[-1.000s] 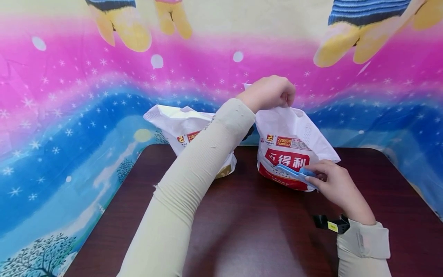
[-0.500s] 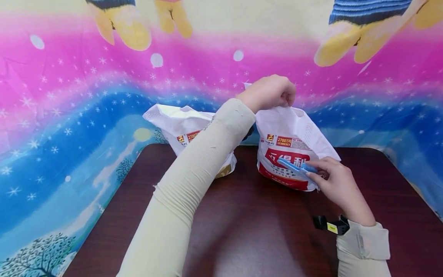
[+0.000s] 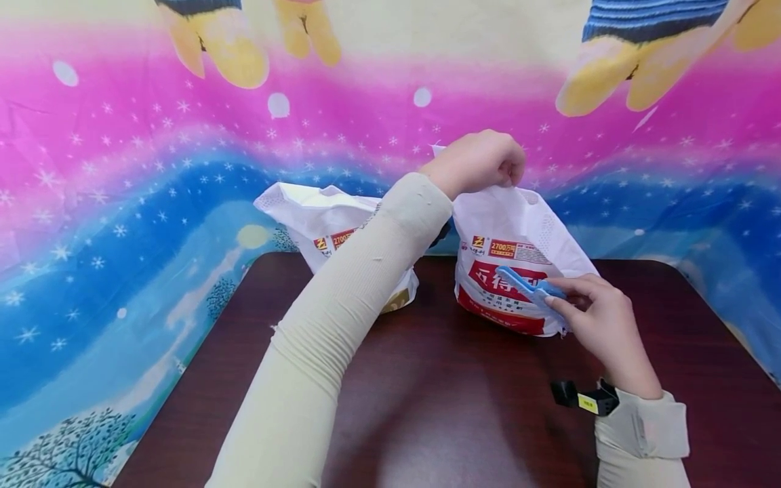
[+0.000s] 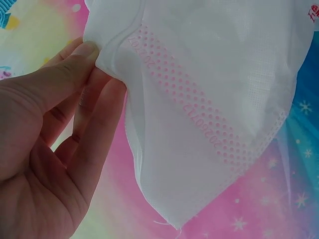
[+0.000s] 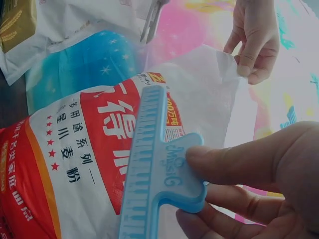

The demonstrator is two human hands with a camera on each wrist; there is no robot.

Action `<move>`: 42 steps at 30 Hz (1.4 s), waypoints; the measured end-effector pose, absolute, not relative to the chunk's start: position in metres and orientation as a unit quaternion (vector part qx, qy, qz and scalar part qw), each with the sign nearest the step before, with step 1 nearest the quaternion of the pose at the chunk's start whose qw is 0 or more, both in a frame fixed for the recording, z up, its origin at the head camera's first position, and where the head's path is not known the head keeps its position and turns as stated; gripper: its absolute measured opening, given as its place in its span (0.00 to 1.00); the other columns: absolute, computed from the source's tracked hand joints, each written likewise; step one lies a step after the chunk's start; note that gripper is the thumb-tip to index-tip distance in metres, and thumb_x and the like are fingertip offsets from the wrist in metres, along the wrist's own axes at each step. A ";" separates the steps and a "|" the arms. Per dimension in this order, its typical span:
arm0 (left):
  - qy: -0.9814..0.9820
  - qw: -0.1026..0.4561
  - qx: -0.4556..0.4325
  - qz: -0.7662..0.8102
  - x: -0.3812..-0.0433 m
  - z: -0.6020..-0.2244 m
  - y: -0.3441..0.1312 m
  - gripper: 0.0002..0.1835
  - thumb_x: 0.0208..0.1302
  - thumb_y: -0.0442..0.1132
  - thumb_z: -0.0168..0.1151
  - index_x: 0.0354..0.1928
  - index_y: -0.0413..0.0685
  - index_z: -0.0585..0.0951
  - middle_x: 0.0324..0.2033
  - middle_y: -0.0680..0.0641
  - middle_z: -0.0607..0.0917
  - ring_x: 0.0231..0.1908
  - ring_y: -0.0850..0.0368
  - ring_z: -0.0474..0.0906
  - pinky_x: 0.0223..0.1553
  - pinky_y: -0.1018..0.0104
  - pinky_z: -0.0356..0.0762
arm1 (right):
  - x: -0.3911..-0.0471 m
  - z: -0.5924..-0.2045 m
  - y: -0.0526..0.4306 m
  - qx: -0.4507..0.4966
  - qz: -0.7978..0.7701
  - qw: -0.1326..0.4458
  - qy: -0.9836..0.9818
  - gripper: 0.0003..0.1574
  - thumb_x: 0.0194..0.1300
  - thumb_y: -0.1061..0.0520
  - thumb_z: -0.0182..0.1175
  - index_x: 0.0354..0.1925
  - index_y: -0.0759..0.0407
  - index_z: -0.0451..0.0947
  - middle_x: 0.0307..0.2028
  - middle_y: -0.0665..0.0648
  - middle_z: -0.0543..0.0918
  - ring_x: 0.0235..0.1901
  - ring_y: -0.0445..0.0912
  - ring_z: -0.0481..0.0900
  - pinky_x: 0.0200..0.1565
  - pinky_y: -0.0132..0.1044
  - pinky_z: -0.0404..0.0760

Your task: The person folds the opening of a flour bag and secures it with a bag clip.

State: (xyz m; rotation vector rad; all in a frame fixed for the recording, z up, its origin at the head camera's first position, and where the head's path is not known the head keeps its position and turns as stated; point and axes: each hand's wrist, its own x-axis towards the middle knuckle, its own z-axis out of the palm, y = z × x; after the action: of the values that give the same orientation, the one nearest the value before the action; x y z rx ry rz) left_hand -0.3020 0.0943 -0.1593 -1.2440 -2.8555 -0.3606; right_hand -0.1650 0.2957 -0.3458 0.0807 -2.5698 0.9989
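Observation:
A white flour bag (image 3: 494, 217) with a red label stands upright at the table's back right. My left hand (image 3: 478, 159) pinches its top edge between thumb and fingers, as the left wrist view shows on the white bag top (image 4: 199, 109). In my right hand (image 3: 601, 322), thumb and fingers grip the handle of a blue bag clip (image 5: 174, 167) with a long toothed bar. The clip (image 3: 520, 280) is in front of the bag's printed face; whether it touches the bag cannot be told. Its bar points up and left.
A second white bag (image 3: 317, 210) with similar print leans at the back left, partly hidden by my left sleeve (image 3: 335, 325). Both bags stand on a dark brown table (image 3: 427, 407). Behind it hangs a colourful printed cloth (image 3: 366, 122).
My right hand has moved slightly up and right, and the blue bag clip has tilted so its bar points more upward. The left hand keeps its hold on the bag top.

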 end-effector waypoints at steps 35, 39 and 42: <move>-0.904 0.011 -0.406 -0.133 -0.297 -0.162 0.091 0.07 0.71 0.42 0.64 0.47 0.55 0.86 0.46 0.54 0.82 0.49 0.61 0.74 0.51 0.75 0.74 | -0.160 -0.348 0.287 0.011 0.366 0.348 -0.863 0.19 0.61 0.68 0.71 0.51 0.62 0.87 0.41 0.61 0.84 0.41 0.31 0.70 0.37 0.09 0.68; -0.905 0.015 -0.406 -0.129 -0.297 -0.162 0.093 0.07 0.71 0.42 0.64 0.48 0.54 0.85 0.46 0.54 0.82 0.50 0.61 0.74 0.51 0.74 0.74 | -0.159 -0.345 0.285 0.018 0.365 0.386 -0.847 0.18 0.59 0.68 0.72 0.49 0.62 0.87 0.37 0.60 0.83 0.38 0.30 0.71 0.36 0.10 0.68; -0.905 0.018 -0.406 -0.129 -0.298 -0.163 0.093 0.07 0.71 0.42 0.64 0.47 0.55 0.85 0.44 0.53 0.82 0.49 0.61 0.74 0.50 0.74 0.74 | -0.158 -0.343 0.284 0.024 0.366 0.404 -0.838 0.18 0.58 0.69 0.72 0.49 0.63 0.88 0.36 0.60 0.84 0.37 0.30 0.71 0.35 0.11 0.69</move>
State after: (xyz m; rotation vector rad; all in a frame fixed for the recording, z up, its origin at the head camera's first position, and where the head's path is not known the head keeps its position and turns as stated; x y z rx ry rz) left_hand -0.2975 0.0926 -0.1627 -1.2603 -2.8102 -0.4004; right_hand -0.1582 0.2841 -0.3432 0.0611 -2.1168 0.9240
